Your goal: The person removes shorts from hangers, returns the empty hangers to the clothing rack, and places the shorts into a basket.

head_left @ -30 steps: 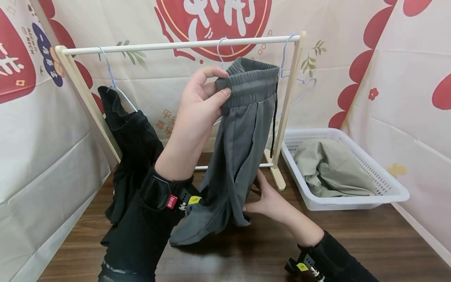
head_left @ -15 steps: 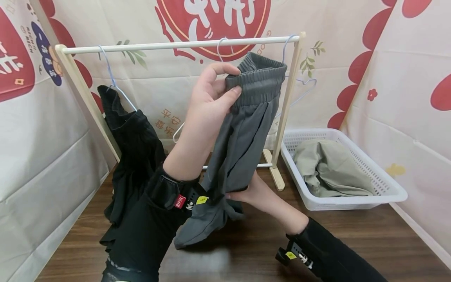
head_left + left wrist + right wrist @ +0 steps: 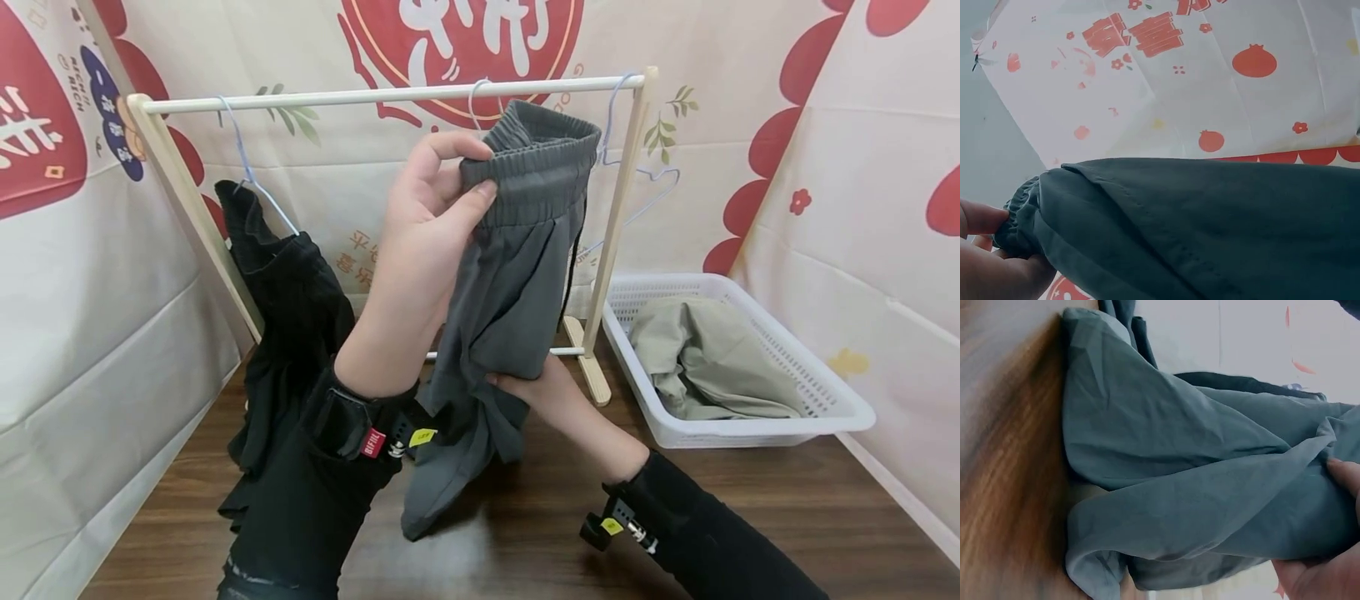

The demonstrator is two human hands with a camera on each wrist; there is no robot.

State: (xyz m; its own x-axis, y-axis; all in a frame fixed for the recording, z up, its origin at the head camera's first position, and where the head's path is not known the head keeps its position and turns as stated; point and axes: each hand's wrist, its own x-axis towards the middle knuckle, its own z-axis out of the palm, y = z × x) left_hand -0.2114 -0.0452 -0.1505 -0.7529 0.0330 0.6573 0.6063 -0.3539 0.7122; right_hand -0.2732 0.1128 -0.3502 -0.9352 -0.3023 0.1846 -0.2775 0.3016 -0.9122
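Note:
A pair of dark grey trousers [image 3: 517, 275] with an elastic waistband hangs upright from my left hand [image 3: 427, 204]. Thumb and fingers of that hand pinch the waistband's left side; the left wrist view shows the gathered elastic [image 3: 1019, 219] between them. Lower down, my right hand [image 3: 551, 396] grips the trouser leg, its thumb on the front of the cloth and the other fingers mostly behind it. In the right wrist view, folds run from that grip, and the lower cloth [image 3: 1147, 525] touches the wooden table. A black drawstring [image 3: 574, 267] dangles at the right side.
A wooden rack [image 3: 390, 94] stands behind the trousers. Black trousers [image 3: 288, 292] hang on its left hanger; a bare blue hanger [image 3: 660, 196] is at the right end. A white basket [image 3: 757, 437] holding a beige garment [image 3: 705, 358] stands to the right.
My right hand has moved from beside the lower leg to a higher place and now grips the cloth. The waistband swung right, then back left, ending slightly higher. My left hand keeps its pinch.

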